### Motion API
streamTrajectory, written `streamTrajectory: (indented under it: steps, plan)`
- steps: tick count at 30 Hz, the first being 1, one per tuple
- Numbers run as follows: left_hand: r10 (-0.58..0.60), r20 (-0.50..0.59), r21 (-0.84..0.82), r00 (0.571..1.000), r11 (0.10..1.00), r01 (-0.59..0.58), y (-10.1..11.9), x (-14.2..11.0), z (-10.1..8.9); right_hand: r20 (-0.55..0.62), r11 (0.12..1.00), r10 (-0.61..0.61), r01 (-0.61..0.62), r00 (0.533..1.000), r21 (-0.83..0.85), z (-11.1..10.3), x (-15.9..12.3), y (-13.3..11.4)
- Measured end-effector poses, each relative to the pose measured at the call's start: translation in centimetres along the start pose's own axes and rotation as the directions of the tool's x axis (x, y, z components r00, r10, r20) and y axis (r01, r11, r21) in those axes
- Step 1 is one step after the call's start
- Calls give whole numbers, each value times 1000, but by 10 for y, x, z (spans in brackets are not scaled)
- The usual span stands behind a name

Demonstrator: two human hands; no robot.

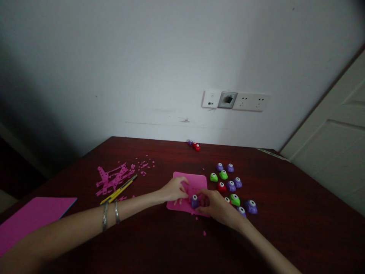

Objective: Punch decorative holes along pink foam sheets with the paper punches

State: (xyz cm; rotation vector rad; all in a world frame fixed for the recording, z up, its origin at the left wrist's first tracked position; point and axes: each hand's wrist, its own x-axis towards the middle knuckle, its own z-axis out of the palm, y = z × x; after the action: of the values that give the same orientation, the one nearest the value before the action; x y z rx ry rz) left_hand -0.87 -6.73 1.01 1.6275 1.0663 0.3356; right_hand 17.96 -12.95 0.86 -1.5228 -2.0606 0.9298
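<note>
A pink sheet of paper with trimmed corners lies on the dark red table in front of me. On its lower part sits a small purple paper punch with a round white button. My right hand has its thumb and forefinger at the right side of this punch, gripping it. Over the left half of the sheet is my left hand, its fingers curved and apart, holding nothing that I can see. Small pink cut-outs are scattered below the sheet.
Several purple, green and red punches stand right of the sheet; a small group is by the wall. On the left are pink paper scraps, a yellow utility knife and a larger pink sheet. Sockets sit on the wall.
</note>
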Motion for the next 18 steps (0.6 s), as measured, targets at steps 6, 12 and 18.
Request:
streamTrajectory:
  steps: [6,12,18]
  plan:
    - [-25,-2,-6,1000,1000,25,5,-2,5,-11,1000,-3,3,1000,11,4,1,3]
    - [-51,10,4,999,999,51,4,1,9,-14,1000,-10,10,1000,8,4,1,4]
    - [-48,27,54,998,997,46,2,5,10,-10,999,-37,37,999,1,4,3,3]
